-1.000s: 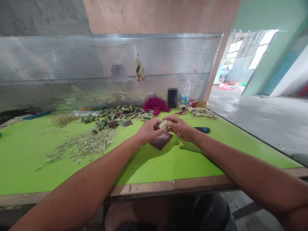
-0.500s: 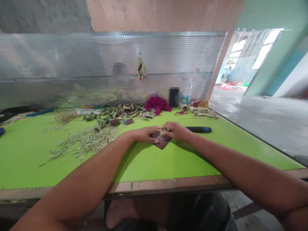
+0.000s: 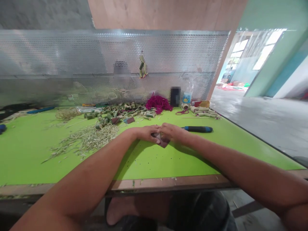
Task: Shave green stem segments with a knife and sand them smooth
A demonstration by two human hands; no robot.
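Note:
A brown sheet that looks like sandpaper (image 3: 164,144) lies on the green tabletop in front of me. My left hand (image 3: 147,133) holds its left side down, the thumb pressed on top. Over the sheet, my right hand (image 3: 172,132) is closed, its fingers bent round a small pale piece of bamboo that is now mostly hidden and blurred. Just right of that hand lies a knife-like tool with a black and blue handle (image 3: 198,129); its front end is partly covered by the hand.
Thin bamboo sticks (image 3: 93,138) lie left of my hands, with short green bamboo tubes (image 3: 106,119) behind. Magenta cord (image 3: 158,103), a plastic bottle (image 3: 187,95) and strung bamboo pieces (image 3: 205,112) stand along the perforated metal screen (image 3: 96,61). A bamboo figure (image 3: 142,66) hangs there.
My right hand has shifted slightly left over the brown sheet, and the pale piece has gone from sight under its fingers. My left hand keeps its place on the sheet.

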